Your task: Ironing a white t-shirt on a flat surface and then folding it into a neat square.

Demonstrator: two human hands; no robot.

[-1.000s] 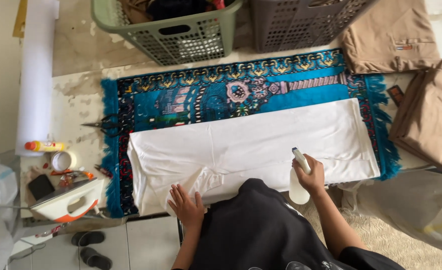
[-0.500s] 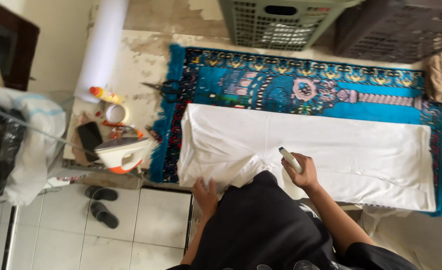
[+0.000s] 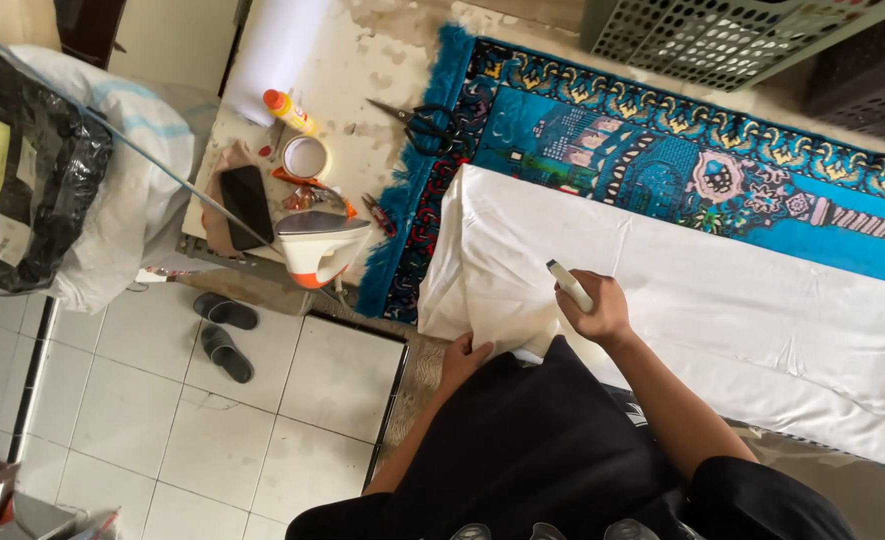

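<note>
Right hand [image 3: 594, 310] wrapped around a small white spray bottle [image 3: 568, 285], fingers curled tight on its body, nozzle end poking out up and left over the white cloth [image 3: 682, 290]; probably held that way to aim mist at the fabric. Left hand [image 3: 465, 358] down at the near edge of the same cloth, just left of and below the right fingers, fingers pressed together against the hem, seemingly pinning or smoothing it, though not clear whether gripping a fold or only resting on it. White cloth spread flat and long across a blue patterned rug [image 3: 662, 150], serving as padding on the counter [image 3: 382, 60], stretching away to the right of both hands. Well to the left of the left fingers, a white and orange clothes iron [image 3: 317, 245] parked at the counter's edge, clear of the cloth, most likely to keep heat off it. Near the iron, a dark phone [image 3: 247, 205], a roll of tape [image 3: 306, 157], a yellow bottle with an orange cap [image 3: 287, 110]. Black scissors [image 3: 417, 120] lying up and left of the right fingers, on the rug's fringe. Green plastic basket [image 3: 722, 35] far above the hands. Pair of dark slippers [image 3: 224, 330] on the tiled floor [image 3: 162, 430] left of the left hand
</note>
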